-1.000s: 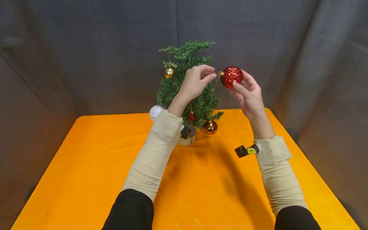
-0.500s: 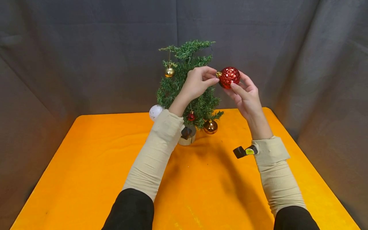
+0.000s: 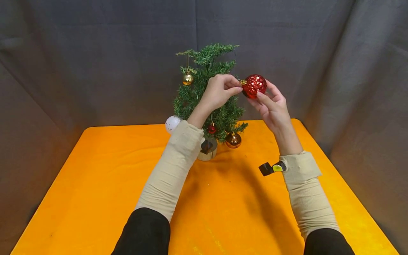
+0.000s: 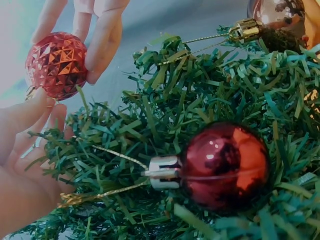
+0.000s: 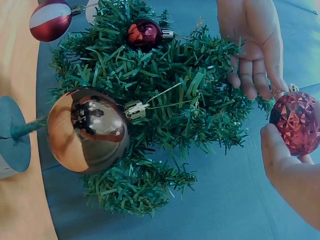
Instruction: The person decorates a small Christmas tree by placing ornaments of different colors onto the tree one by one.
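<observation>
A faceted red Christmas bauble (image 3: pixel 255 85) is held up beside the right side of the small artificial Christmas tree (image 3: pixel 188 101). My right hand (image 3: pixel 275 104) grips it between thumb and fingers, from its right side. Thumb and fingertips of my left hand (image 3: pixel 218 88) come together at the bauble's gold cap, pinching the hanging loop there. In the right wrist view the left hand's other fingers point down near the branches. The left wrist view has a smooth small red bauble (image 4: pixel 220 165) hanging close in front, its gold loop over a branch.
Hanging from the tree are a gold bauble (image 3: pixel 188 79), a white bauble (image 3: pixel 172 124) and a copper bauble (image 3: pixel 233 141). A red-and-white bauble (image 5: pixel 50 21) shows in the right wrist view. The round tree base (image 3: pixel 207 156) stands on the orange table (image 3: pixel 111 170), before grey curtains (image 3: pixel 127 63).
The right hand has brought the faceted bauble slightly left, and the left fingertips have closed the small gap to its gold cap. Over the last half second both hands stay nearly still.
</observation>
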Tool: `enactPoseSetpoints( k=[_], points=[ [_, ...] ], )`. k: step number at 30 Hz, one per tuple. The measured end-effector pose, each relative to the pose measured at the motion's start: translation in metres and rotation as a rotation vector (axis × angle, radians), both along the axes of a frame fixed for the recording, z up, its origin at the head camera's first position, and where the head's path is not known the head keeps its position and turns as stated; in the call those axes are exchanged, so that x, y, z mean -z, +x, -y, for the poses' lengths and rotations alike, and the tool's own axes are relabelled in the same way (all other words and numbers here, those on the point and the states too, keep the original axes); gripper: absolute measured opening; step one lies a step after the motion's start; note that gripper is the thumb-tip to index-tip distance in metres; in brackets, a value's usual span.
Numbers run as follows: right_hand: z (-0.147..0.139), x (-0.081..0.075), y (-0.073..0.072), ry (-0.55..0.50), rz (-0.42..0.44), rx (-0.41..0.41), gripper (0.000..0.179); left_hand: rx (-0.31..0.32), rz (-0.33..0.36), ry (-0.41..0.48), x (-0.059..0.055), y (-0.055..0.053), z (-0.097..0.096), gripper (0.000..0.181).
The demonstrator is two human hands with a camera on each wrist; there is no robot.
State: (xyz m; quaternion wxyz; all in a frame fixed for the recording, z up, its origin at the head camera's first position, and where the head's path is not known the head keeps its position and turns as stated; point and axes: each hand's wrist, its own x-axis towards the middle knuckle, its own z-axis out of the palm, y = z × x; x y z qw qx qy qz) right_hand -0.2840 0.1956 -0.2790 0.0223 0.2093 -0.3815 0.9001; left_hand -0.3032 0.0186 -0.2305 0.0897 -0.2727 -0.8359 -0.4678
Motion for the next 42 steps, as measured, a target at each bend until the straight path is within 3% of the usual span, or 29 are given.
enactPoseSetpoints(
  k=[15, 25, 32, 37, 42],
  points=[
    [-0.01, 0.011, 0.0, 0.03, 0.049, -0.05, 0.044, -0.014, -0.021, 0.022, -0.002, 0.0, 0.005, 0.015],
    [-0.015, 0.022, -0.002, 0.14, 0.063, -0.086, 0.043, -0.015, 0.008, 0.046, -0.003, 0.0, 0.004, 0.015],
    [-0.017, 0.024, -0.002, 0.284, 0.013, -0.104, 0.036, -0.024, 0.011, 0.047, -0.003, 0.0, 0.003, 0.015],
    [-0.018, 0.023, -0.003, 0.448, -0.053, -0.098, 0.033, -0.037, 0.012, 0.03, -0.004, 0.001, 0.002, 0.015],
    [-0.015, 0.013, -0.003, 0.695, -0.147, 0.069, 0.031, -0.046, 0.009, 0.022, -0.005, 0.0, 0.001, 0.015]
  ],
)
